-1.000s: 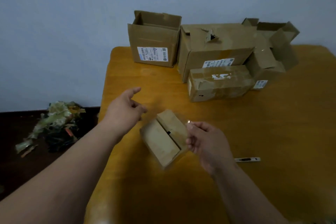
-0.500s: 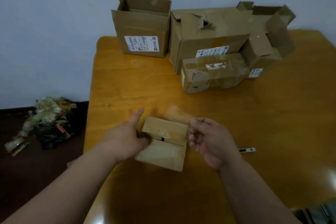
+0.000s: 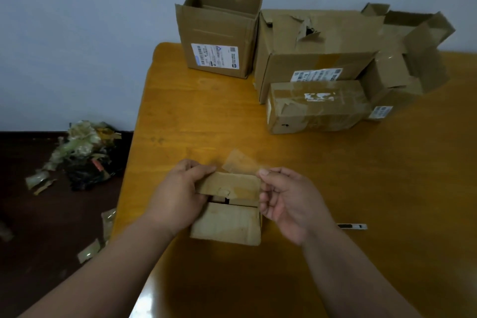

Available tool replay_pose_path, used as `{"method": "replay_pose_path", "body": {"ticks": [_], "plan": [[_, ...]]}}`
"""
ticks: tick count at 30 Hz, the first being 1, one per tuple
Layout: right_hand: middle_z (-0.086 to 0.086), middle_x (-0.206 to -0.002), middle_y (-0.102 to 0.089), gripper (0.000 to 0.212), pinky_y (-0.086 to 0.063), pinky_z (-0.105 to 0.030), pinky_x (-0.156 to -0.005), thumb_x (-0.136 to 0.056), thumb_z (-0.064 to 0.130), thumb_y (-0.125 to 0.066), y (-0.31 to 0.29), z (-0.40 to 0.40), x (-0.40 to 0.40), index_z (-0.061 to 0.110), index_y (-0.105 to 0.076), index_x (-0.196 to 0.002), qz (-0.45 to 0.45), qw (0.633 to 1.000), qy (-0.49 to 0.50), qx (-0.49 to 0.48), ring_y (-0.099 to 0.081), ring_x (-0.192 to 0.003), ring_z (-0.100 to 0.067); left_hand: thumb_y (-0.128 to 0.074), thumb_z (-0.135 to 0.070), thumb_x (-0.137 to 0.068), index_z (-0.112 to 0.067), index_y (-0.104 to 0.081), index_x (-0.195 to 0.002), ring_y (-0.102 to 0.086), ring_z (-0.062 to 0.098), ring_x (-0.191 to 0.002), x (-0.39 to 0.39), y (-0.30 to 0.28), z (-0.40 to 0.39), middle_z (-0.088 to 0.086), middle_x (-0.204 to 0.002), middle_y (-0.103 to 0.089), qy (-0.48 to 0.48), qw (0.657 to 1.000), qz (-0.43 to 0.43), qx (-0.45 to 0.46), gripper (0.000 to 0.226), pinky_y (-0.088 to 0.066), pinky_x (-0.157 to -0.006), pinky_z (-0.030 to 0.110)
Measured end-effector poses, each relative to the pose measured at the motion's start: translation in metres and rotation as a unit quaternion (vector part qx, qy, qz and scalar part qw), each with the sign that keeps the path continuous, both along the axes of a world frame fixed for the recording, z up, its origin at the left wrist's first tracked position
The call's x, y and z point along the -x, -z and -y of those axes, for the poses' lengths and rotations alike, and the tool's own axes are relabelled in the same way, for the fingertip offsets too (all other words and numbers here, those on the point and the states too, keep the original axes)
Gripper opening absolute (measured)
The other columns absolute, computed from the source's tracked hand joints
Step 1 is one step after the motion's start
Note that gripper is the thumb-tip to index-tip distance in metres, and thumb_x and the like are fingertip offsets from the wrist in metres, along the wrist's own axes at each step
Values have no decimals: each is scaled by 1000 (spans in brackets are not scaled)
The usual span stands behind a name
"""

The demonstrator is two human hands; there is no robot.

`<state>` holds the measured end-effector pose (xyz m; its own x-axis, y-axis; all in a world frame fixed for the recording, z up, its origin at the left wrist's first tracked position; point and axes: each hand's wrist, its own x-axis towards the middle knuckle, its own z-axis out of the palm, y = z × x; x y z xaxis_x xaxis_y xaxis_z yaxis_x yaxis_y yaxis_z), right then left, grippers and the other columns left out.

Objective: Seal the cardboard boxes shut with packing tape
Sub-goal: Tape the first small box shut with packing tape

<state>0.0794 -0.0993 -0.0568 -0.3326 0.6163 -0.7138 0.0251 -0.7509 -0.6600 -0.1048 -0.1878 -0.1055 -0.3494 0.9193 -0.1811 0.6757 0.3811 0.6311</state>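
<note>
The left hand (image 3: pixel 178 199) is gripping the small box (image 3: pixel 228 210) near the surface's (image 3: pixel 335 175) front-left edge, fingers curled over its left side. The right hand (image 3: pixel 289 204) is pinching a tape strip (image 3: pixel 240 164) just beyond the box. The flap seam is running left to right, so the strip probably needs laying across it.

Both hands forward, side by side.
Left grip (image 3: pixel 178 196) curled at 9 o'clock, fingers wrapped and holding; right grip (image 3: pixel 289 201) at 3 o'clock, thumb and forefinger pinched, remaining fingers loosely curled.
</note>
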Motion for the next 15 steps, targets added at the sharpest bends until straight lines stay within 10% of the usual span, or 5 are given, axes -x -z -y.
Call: {"method": "replay_pose_path", "body": {"ticks": [8,15], "plan": [[-2,-61,-59,7,-44,-27,-51,-88,12,-70,-4,24,14,9,-65,-86,21,999,27,-23,-55,-53,-13,-65,-8,-85,-22,-56,-125,-43,12,-85,-9,-4,2,-4,-116,-39,-74,995,-59,26,43,-46,-66,28],[-3,-58,-60,8,-42,-28,-50,-86,9,-72,-1,40,41,5,-66,-86,49,996,75,-23,-54,-51,-14,-56,-9,-89,-18,-44,-127,-48,23,-82,-15,-12,-3,0,-117,-26,-86,993,-2,81,41,-50,-76,39]]}}
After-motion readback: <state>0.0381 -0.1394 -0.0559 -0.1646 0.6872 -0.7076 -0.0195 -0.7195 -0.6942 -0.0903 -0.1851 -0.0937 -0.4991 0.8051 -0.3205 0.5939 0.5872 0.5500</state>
